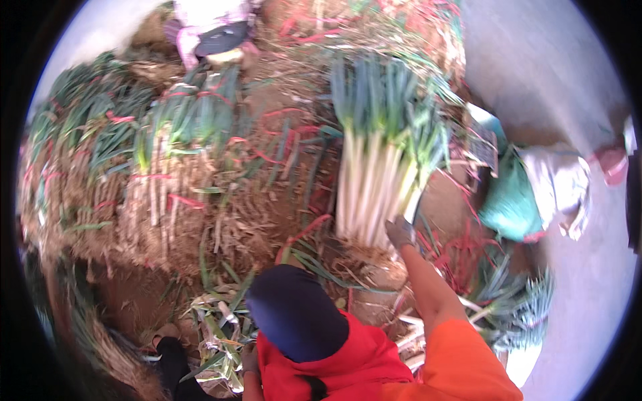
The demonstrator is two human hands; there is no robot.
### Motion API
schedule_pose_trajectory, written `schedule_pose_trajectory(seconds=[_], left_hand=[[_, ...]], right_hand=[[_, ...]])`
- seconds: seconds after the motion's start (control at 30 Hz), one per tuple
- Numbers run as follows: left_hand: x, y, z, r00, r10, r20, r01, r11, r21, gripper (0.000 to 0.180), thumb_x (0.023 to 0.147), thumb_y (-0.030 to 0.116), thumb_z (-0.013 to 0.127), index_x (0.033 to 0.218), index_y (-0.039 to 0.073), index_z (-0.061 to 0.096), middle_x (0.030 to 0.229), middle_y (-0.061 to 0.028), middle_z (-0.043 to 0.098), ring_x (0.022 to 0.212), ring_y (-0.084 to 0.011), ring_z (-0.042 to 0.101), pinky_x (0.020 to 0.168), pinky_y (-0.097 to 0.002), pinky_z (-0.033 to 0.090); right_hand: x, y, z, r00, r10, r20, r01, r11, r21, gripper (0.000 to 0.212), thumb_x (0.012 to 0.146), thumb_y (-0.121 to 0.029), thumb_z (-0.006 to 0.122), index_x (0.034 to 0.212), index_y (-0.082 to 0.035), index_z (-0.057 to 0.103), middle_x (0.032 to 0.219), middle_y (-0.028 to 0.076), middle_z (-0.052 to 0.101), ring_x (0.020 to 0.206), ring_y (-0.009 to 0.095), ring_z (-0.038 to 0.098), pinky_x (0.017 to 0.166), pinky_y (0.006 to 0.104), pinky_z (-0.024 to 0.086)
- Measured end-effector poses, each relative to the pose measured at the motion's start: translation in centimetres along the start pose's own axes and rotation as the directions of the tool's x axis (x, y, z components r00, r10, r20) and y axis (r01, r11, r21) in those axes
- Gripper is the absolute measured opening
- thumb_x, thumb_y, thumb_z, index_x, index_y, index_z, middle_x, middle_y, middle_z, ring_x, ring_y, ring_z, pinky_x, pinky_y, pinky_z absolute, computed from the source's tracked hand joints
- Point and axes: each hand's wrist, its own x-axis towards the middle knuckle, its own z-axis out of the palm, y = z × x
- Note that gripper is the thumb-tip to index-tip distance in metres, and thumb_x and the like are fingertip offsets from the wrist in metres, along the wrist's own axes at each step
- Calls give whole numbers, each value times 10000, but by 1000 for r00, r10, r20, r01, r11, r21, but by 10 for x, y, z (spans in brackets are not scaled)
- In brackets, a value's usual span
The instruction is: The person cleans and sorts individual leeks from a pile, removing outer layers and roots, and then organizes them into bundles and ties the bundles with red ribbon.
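My right hand, in a greyish glove, is at the lower right of a neat pile of leeks. Its fingers close round the pale lower end of a leek at the pile's right side. The leeks lie side by side, green tops away from me and white stalks toward me. At the lower edge, my left hand shows only in part, beside my red garment and some pale green leaf trimmings. Its fingers are hidden.
Tied leek bundles with roots stand at the left. Red ties lie scattered about. A green sack and a white sack are at the right, loose leeks below them. Another person is at the far left.
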Motion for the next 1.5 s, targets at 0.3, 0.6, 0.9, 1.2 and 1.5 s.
schedule_pose_trajectory(seconds=[0.3,0.6,0.9,1.2,1.5], left_hand=[[8,-17,-1,998,5,-63,15,953,303,410,868,303,444,1141,64,634,1152,-226,631,1091,-375,600,939,-458,452],[-48,-3,14,986,-150,-77,145,988,-60,332,858,308,462,1049,102,638,1148,-181,638,1085,-343,605,913,-456,454],[-63,36,-20,927,128,-354,-160,985,-65,275,890,276,500,1065,94,611,989,-174,653,943,-342,631,825,-441,484],[-190,91,-151,58,400,-915,-473,818,328,243,815,55,625,1057,69,620,963,-132,626,910,-295,611,792,-374,498],[-241,-118,-135,203,-387,-899,-187,886,-423,155,839,97,629,982,50,667,919,-130,679,858,-227,653,782,-322,508]], right_hand=[[-37,-1,21,927,-360,-107,370,925,86,332,843,-347,581,969,-44,635,903,211,670,839,397,635,742,481,499],[-35,-56,31,803,-569,-178,589,802,94,274,866,-262,581,967,-16,644,938,201,678,848,386,630,767,479,492],[-176,-174,68,424,-888,179,842,459,283,254,874,-260,594,975,-34,647,941,152,668,867,330,627,764,437,484],[-206,-194,69,340,-895,288,862,419,285,225,886,-257,592,965,-53,646,907,105,655,845,279,624,719,391,482],[-179,-194,52,330,-853,405,859,449,245,197,898,-254,590,954,-73,646,873,58,643,823,227,620,674,345,481]])
